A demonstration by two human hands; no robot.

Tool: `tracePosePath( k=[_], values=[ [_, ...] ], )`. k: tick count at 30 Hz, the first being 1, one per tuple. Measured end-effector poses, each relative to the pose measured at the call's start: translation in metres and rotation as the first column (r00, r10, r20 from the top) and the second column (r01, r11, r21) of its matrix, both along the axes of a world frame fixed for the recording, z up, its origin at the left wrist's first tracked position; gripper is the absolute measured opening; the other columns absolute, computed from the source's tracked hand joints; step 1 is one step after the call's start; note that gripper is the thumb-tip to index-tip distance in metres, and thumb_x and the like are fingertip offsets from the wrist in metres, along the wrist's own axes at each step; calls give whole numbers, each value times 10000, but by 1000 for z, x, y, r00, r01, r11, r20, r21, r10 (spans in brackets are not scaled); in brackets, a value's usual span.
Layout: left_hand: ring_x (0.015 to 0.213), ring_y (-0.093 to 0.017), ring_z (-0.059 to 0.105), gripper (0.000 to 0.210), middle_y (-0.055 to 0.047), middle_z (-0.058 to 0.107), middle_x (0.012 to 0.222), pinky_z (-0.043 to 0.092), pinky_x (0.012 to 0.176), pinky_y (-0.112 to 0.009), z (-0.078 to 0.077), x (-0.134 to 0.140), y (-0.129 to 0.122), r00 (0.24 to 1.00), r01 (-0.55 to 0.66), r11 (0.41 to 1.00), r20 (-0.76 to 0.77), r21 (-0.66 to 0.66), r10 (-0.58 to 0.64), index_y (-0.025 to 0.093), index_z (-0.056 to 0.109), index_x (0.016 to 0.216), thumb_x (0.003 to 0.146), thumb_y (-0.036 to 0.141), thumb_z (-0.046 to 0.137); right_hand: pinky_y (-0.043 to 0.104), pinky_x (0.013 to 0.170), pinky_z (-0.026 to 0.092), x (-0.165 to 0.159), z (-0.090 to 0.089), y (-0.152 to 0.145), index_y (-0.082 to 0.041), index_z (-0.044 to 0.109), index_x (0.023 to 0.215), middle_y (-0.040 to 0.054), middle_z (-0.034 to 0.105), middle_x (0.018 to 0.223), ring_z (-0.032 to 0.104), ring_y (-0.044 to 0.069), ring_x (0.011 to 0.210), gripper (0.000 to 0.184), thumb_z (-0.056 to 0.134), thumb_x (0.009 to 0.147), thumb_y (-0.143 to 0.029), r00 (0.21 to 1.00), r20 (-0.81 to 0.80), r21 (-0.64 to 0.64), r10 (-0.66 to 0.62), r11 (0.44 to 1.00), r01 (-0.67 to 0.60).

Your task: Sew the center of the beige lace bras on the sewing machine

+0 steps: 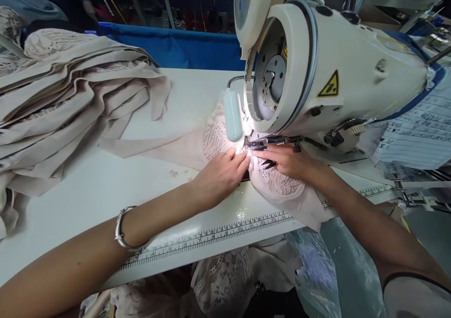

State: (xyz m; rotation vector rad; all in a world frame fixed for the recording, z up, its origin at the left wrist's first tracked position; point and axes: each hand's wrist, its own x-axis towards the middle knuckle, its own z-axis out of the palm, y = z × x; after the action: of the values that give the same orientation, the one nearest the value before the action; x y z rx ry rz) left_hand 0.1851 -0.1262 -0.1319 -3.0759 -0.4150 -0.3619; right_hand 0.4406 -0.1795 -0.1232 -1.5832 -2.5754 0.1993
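I judge the step in hand to be stitching, or lining up for it: the blush-pink garment of lace and smooth fabric, with two rounded cup shapes [280, 182], lies across the glossy white worktable [186, 95], its middle gathered under the slim dark metal foot assembly [260, 143] of the big cream-white sewing machine [334, 69]. My left hand [222, 174] bends its fingers onto the cloth just left of the foot; my right hand [287, 160] lies flatter over the right cup, fingertips reaching in from the other side. The two hands nearly meet at the seam, but I can't tell whether either pinches the fabric or only presses it. Small black pointed blades [268, 164] jut from beneath the right hand, their grip hidden. To my eye the next move calls for light, even guiding from both sides, fingertips clear of the needle area, which glare and fingers hide from me. As for the garment, its lace looks fringed and openwork, washed nearly white beneath the pale mint-green rounded lamp [233, 116]; a plain tapering strip runs out leftward, and smooth fabric on the right droops over the table's front edge.
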Motion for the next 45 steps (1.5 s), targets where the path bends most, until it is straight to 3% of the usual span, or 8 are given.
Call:
tracePosePath(
  k=[5, 19, 23, 28, 33, 37, 40, 45],
  values=[
    [903, -260, 579, 468, -213, 640, 1315, 430, 686, -370, -3, -2, 1, 1000, -13, 999, 17, 36, 12, 24, 545, 1338, 937, -10, 305, 253, 660, 434, -6, 5, -2, -277, 640, 1371, 18, 696, 906, 580, 151, 745, 683, 408, 793, 4, 999, 6, -25, -47, 999, 47],
    [874, -223, 557, 324, -117, 715, 1202, 391, 669, -341, -7, -7, 30, 996, 2, 999, 93, -54, 3, 145, 652, 1137, 1024, 68, 358, 356, 860, 569, -15, -8, -4, -235, 616, 1369, 66, 726, 1032, 659, 218, 972, 679, 408, 764, -5, 993, -112, 7, -20, 1000, 20],
    [883, -224, 564, 306, -94, 727, 1205, 365, 646, -332, -5, -8, 36, 996, 11, 999, 89, -42, -8, 161, 671, 1092, 1034, 109, 374, 338, 837, 549, -20, -4, -6, -209, 620, 1354, 76, 726, 1059, 652, 220, 984, 644, 409, 781, -5, 995, -81, -15, -49, 999, 48],
    [888, -233, 578, 340, -93, 738, 1187, 347, 630, -338, -5, -9, 40, 992, 28, 997, 124, -70, -20, 177, 683, 1119, 1035, 118, 359, 254, 578, 385, -25, 4, -7, -211, 641, 1238, 58, 714, 1018, 611, 179, 817, 505, 460, 801, -33, 989, 18, -65, -149, 987, 150],
    [879, -236, 589, 349, -91, 721, 1263, 361, 634, -345, -7, -10, 45, 991, 39, 999, 126, -37, -34, 186, 678, 1164, 1016, 97, 374, 260, 627, 353, -22, 0, -4, -205, 602, 964, 36, 660, 918, 561, 160, 781, 295, 464, 777, -23, 987, -58, -101, -147, 985, 141],
    [935, -277, 614, 375, -165, 712, 1206, 432, 700, -377, -2, -6, 31, 992, -74, 997, 101, 36, 70, 142, 674, 1180, 990, 58, 362, 261, 609, 341, -22, -2, -2, -223, 573, 880, 15, 652, 846, 545, 165, 742, 70, 565, 854, -158, 952, -113, -107, -286, 956, 275],
    [1009, -305, 642, 345, -208, 712, 1124, 508, 799, -416, -1, 1, 2, 982, -165, 986, 94, -8, 165, 55, 652, 1199, 1005, 92, 369, 253, 610, 369, -23, -1, -3, -226, 600, 873, 4, 643, 794, 560, 167, 738, 36, 611, 863, -193, 918, -129, -99, -375, 926, 364],
    [1353, -451, 514, 543, -312, 587, 1385, 489, 1062, -572, -13, 9, -35, 980, -198, 980, 21, 16, 198, -76, 524, 1367, 1047, 351, 425, 252, 677, 457, -21, -5, -9, -245, 664, 1199, 26, 669, 933, 600, 160, 802, 469, 451, 852, -14, 967, -161, -12, -199, 980, 200]
  ],
)
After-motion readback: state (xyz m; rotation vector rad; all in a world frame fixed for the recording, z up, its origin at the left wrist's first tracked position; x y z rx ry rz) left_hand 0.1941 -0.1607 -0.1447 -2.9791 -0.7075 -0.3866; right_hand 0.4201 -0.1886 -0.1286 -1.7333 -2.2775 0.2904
